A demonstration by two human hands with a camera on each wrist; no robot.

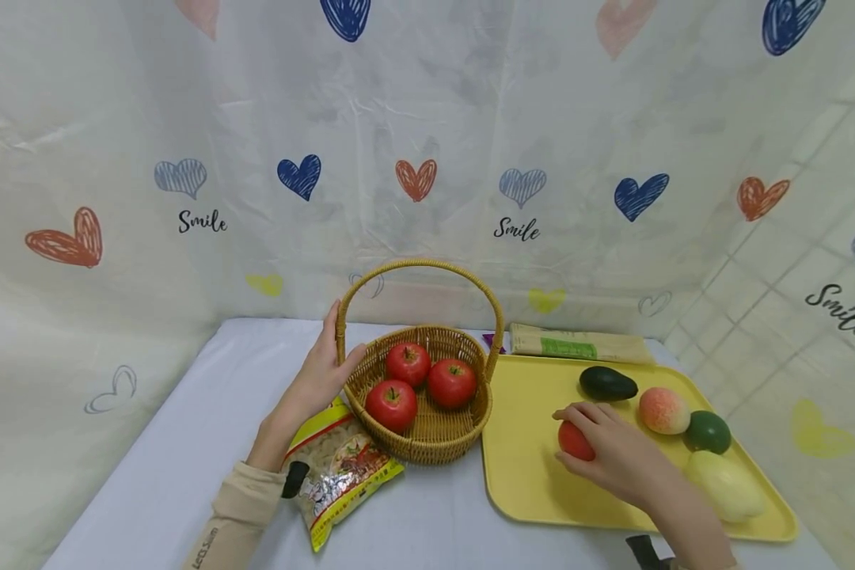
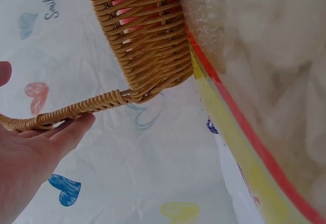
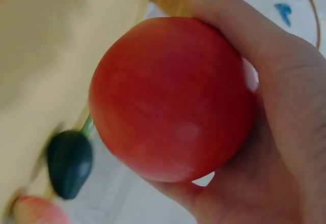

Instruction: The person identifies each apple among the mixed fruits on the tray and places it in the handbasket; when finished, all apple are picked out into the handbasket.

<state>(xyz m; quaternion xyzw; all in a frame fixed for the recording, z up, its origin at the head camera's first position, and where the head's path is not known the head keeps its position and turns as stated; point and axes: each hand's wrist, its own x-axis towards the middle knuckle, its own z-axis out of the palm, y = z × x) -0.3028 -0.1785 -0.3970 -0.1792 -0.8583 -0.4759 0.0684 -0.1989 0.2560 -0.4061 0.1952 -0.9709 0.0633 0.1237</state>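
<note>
My left hand [image 1: 319, 378] rests with straight fingers against the left side of the handle of a wicker basket [image 1: 435, 453]; its thumb stands apart near the rim. The left wrist view shows those fingers along the outside of the woven handle [image 2: 84, 107]. Inside the basket sit three red apples [image 1: 392, 405]. Over the yellow tray [image 1: 523, 483], my right hand [image 1: 616, 453] grips a smooth red apple [image 3: 173, 99] between thumb and fingers. The apple's stem is hidden.
A clear food bag [image 1: 342, 475] with red and yellow edges lies against the basket's front left. On the tray are an avocado [image 1: 608, 383], a peach [image 1: 664, 410], a dark green fruit [image 1: 708, 432] and a pale yellow fruit [image 1: 725, 485]. A beige package [image 1: 580, 345] lies behind the tray.
</note>
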